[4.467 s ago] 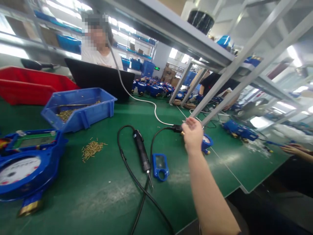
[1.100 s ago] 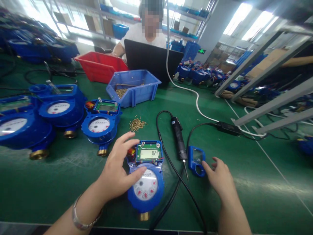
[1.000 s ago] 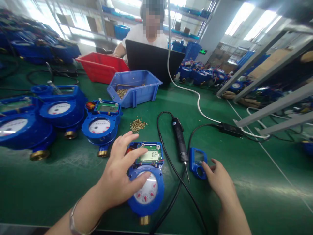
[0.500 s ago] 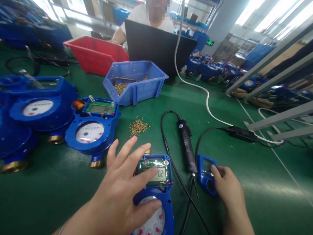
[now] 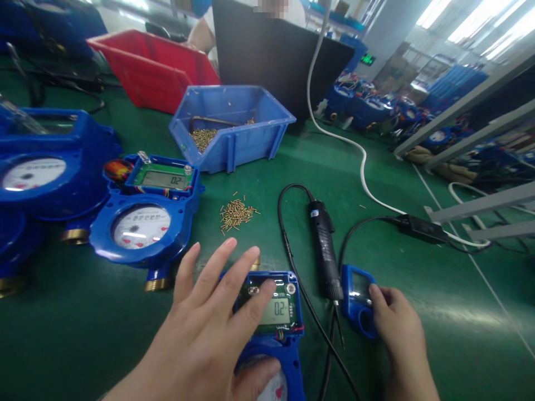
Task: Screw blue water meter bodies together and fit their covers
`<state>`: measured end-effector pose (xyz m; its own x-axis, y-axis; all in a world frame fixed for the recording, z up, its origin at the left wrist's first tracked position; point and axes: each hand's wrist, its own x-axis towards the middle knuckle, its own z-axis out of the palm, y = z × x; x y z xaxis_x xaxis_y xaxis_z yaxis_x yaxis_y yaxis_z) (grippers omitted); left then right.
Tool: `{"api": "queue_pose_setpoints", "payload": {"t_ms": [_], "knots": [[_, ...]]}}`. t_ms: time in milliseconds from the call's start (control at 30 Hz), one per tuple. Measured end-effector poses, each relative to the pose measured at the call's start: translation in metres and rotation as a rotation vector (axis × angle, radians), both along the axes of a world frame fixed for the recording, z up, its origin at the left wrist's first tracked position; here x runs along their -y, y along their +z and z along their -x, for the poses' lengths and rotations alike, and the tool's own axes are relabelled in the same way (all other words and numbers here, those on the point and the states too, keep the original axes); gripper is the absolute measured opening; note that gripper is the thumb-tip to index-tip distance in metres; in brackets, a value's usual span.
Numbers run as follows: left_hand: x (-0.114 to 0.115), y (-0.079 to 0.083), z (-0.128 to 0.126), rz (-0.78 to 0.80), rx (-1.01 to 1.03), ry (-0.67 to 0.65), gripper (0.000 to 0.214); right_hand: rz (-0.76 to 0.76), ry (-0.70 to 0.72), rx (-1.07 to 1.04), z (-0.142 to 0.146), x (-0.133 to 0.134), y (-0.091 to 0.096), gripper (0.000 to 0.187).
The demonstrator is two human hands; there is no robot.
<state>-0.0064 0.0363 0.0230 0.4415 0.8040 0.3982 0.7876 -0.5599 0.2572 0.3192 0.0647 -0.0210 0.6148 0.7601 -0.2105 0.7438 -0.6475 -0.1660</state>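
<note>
Progress looks early: left hand [image 5: 209, 334], fingers spread, presses the open water meter [image 5: 278, 309] at six o'clock; right hand [image 5: 397, 328] pinches the blue cover [image 5: 354, 289] at four o'clock, not yet fitted. The screwdriver [image 5: 324, 250] and loose screws [image 5: 236, 213] lie untouched on the tabletop [image 5: 96, 328].

The left hand [image 5: 204, 340] lies spread over the meter [image 5: 279, 309], hiding its left side and most of its dial; the bottom edge cuts off both. The right hand [image 5: 397, 328] covers the lower end of the cover [image 5: 354, 289], and whether it grips cannot be told. The left edge cuts a big meter [image 5: 37, 161]. The person [image 5: 200, 36] behind the screen [image 5: 271, 55] is cut off at the top. The far meters [image 5: 368, 106] are blurred, and the screws [image 5: 203, 136] in the bin [image 5: 242, 147] too small to count
</note>
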Motion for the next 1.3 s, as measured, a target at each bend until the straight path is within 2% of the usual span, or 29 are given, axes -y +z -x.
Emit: {"api": "queue_pose_setpoints", "payload": {"t_ms": [100, 200, 300, 433, 633, 867, 1033, 1200, 1300], "knots": [[0.003, -0.003, -0.001, -0.048, 0.120, 0.006, 0.038, -0.006, -0.014, -0.018, 0.001, 0.000, 0.002, 0.046], [0.006, -0.001, -0.002, 0.003, 0.220, 0.032, 0.025, -0.022, -0.013, -0.060, 0.007, 0.007, 0.006, 0.061], [0.007, 0.000, -0.002, 0.047, 0.242, 0.037, 0.024, -0.057, 0.068, -0.067, 0.017, 0.018, 0.012, 0.080], [0.005, -0.003, -0.001, 0.027, 0.196, 0.021, 0.034, -0.012, 0.128, -0.063, 0.028, 0.030, 0.019, 0.089], [0.006, -0.001, 0.000, 0.097, 0.216, 0.043, 0.028, -0.005, 0.081, -0.147, 0.033, 0.036, 0.020, 0.090], [0.007, 0.001, -0.002, 0.065, 0.319, 0.032, 0.018, 0.041, 0.288, -0.010, 0.040, 0.049, 0.012, 0.092], [0.009, 0.000, -0.001, 0.028, 0.425, 0.014, 0.014, 0.026, 0.329, 0.089, 0.044, 0.049, 0.008, 0.081], [0.015, 0.000, 0.011, -0.112, 0.441, -0.062, 0.017, -0.007, 0.311, 0.016, 0.041, 0.047, 0.009, 0.070], [0.016, -0.006, 0.016, -0.212, 0.533, -0.007, 0.019, -0.048, 0.295, -0.069, 0.034, 0.051, 0.010, 0.065]]}}
